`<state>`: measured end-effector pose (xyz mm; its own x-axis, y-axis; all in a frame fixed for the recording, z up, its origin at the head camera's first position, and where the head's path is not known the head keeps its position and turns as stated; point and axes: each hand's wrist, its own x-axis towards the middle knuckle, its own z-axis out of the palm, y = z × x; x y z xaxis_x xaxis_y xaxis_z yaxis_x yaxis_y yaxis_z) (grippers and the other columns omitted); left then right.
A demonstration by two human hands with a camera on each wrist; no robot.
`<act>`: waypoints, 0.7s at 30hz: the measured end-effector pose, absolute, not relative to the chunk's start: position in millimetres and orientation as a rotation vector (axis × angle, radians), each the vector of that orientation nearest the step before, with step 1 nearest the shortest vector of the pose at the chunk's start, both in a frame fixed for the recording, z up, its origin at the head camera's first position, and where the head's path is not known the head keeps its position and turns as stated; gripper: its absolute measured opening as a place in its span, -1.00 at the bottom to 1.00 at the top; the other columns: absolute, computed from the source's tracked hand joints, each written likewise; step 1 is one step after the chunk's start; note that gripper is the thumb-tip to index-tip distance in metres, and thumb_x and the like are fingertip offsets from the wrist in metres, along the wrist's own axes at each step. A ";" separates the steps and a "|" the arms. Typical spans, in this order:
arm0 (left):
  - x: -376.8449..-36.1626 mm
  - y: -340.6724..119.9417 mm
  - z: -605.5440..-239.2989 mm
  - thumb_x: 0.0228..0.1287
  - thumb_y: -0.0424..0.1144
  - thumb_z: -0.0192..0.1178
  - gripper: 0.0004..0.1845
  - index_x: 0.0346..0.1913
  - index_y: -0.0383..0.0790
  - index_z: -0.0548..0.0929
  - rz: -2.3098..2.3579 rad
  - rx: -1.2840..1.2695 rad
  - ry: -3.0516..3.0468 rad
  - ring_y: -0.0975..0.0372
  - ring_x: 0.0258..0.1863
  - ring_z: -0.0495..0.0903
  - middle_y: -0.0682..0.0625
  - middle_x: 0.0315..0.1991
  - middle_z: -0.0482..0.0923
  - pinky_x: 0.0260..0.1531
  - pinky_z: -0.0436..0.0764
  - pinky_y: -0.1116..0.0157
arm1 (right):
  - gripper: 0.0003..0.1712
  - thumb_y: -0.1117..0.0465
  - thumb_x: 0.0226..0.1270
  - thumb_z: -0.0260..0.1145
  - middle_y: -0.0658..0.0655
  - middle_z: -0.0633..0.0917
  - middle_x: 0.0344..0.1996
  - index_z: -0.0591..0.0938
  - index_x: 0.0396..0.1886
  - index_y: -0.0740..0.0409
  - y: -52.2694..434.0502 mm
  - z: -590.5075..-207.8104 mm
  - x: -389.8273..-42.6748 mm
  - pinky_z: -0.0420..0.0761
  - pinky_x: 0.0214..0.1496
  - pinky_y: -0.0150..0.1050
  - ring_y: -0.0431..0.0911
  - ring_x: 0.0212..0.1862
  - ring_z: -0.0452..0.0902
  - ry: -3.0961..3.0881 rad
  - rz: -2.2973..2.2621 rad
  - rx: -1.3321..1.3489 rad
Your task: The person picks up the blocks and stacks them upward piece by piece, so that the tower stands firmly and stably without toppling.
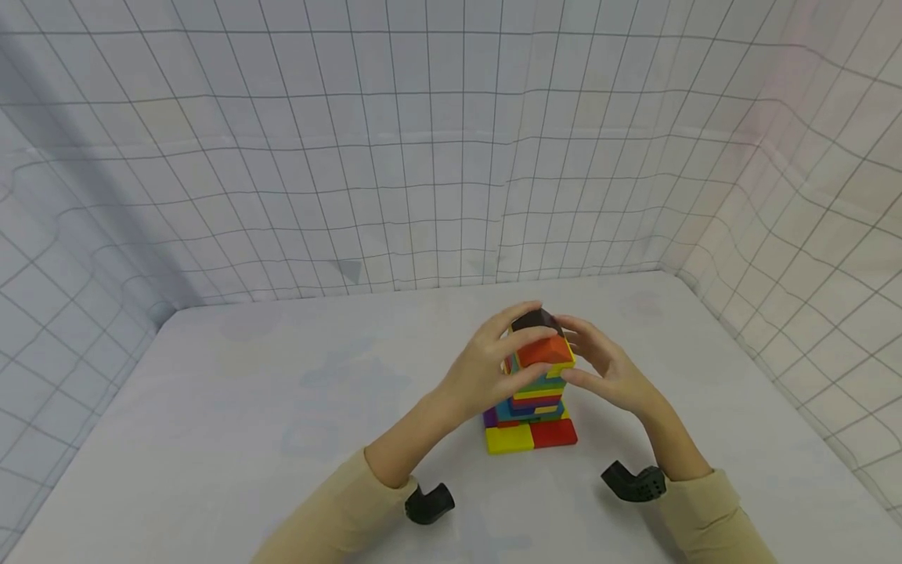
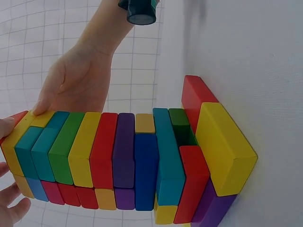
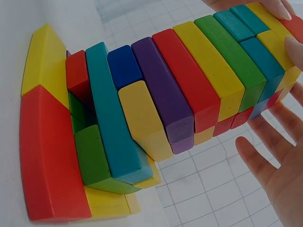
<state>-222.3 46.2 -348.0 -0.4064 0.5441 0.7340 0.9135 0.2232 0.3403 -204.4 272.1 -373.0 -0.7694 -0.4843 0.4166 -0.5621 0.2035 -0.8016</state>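
I have both hands at the top of a tall stack of flat wooden blocks in many colours [image 1: 534, 392], which stands on the white table [image 1: 211, 439] a little in front of me, near the middle. My left hand [image 1: 486, 368] curls around the upper layers, thumb and fingers gripping the orange block [image 1: 544, 351] on top. My right hand [image 1: 609, 368] is on the other side, fingers fairly straight and spread, fingertips just touching the top edge. A dark brown block [image 1: 535, 319] shows behind the orange one. At the foot, a yellow block [image 1: 509, 439] and a red block [image 1: 553, 433] lie side by side, touching. A white gridded cloth [image 1: 423, 157] walls the table.
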 end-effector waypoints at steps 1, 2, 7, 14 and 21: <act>-222.5 46.2 -348.4 0.02 -0.23 0.36 -0.57 0.01 -0.23 0.59 -1.070 -1.343 -2.043 0.08 0.18 0.34 -0.16 0.20 0.33 0.12 0.41 0.28 | -0.24 0.47 0.18 0.19 -0.01 0.23 0.32 0.10 0.36 0.28 272.2 -373.0 -204.4 0.26 0.26 -0.37 -0.18 0.28 0.22 -2.379 1.637 1.037; -222.6 46.3 -348.6 0.02 -0.24 0.36 -0.57 0.01 -0.23 0.58 -1.083 -1.347 -2.046 0.08 0.18 0.34 -0.16 0.20 0.33 0.10 0.43 0.30 | -0.24 0.47 0.18 0.19 0.00 0.23 0.32 0.10 0.36 0.28 272.2 -373.0 -204.5 0.26 0.26 -0.37 -0.17 0.28 0.22 -2.379 1.637 1.039; -222.7 46.7 -348.4 0.03 -0.25 0.35 -0.58 0.00 -0.21 0.58 -1.159 -1.355 -2.059 0.08 0.16 0.35 -0.14 0.19 0.32 0.06 0.44 0.37 | -0.24 0.48 0.17 0.19 -0.01 0.23 0.32 0.10 0.36 0.28 272.2 -373.1 -204.7 0.26 0.26 -0.37 -0.17 0.28 0.22 -2.379 1.633 1.042; -225.0 47.8 -349.7 0.01 -0.28 0.36 -0.58 0.00 -0.23 0.57 -1.279 -1.374 -2.040 0.09 0.12 0.35 -0.17 0.17 0.31 0.04 0.45 0.41 | -0.24 0.47 0.18 0.19 -0.02 0.24 0.31 0.11 0.36 0.28 272.0 -372.6 -204.4 0.27 0.25 -0.37 -0.17 0.28 0.23 -2.380 1.628 1.043; -226.3 49.2 -351.4 -0.03 -0.33 0.38 -0.56 -0.01 -0.25 0.57 -1.381 -1.382 -2.028 0.08 0.12 0.37 -0.17 0.17 0.29 0.03 0.45 0.42 | -0.24 0.49 0.18 0.19 -0.01 0.25 0.31 0.11 0.35 0.29 271.7 -372.8 -204.3 0.28 0.25 -0.36 -0.17 0.27 0.24 -2.372 1.637 1.053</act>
